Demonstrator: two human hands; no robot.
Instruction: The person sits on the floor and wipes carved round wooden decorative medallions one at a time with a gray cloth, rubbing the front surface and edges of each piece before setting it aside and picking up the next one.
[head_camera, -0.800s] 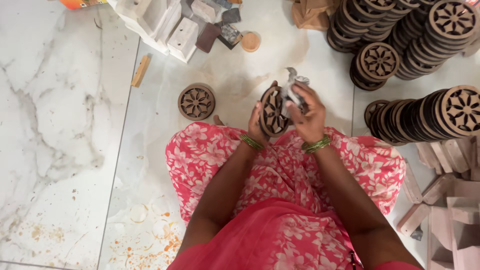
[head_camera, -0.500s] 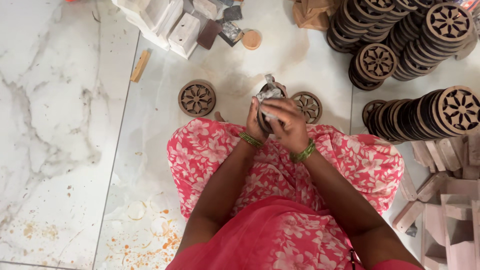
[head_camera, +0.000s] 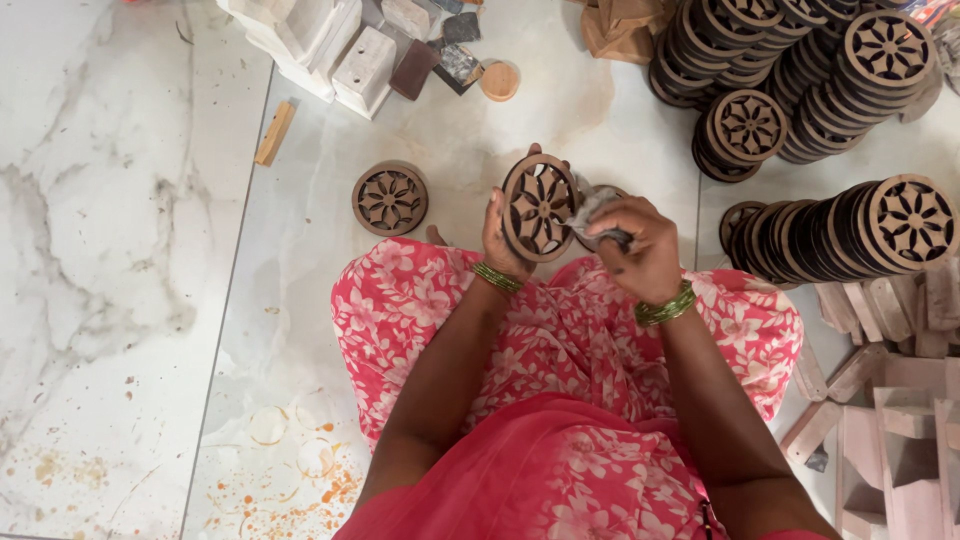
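Left hand (head_camera: 497, 232) closed around one carved wooden disc (head_camera: 539, 206), held upright over the lap near the floor's middle. Right hand (head_camera: 640, 243) pinched shut on one grey rag (head_camera: 592, 212), touching the disc's rim. One loose disc (head_camera: 390, 199) lies flat on the floor (head_camera: 150, 300), just left. Disc rows (head_camera: 840, 230) crowd the right edge, too many to count. One wood stick (head_camera: 274, 132) upper left; open floor left.

A single head-worn camera looks almost straight down from above the seated person, close over the pink floral lap (head_camera: 560, 330) and both arms. The white marble floor (head_camera: 110, 250) fills the left; lying stacks of round carved brown wooden discs (head_camera: 830, 70) fill the upper right.
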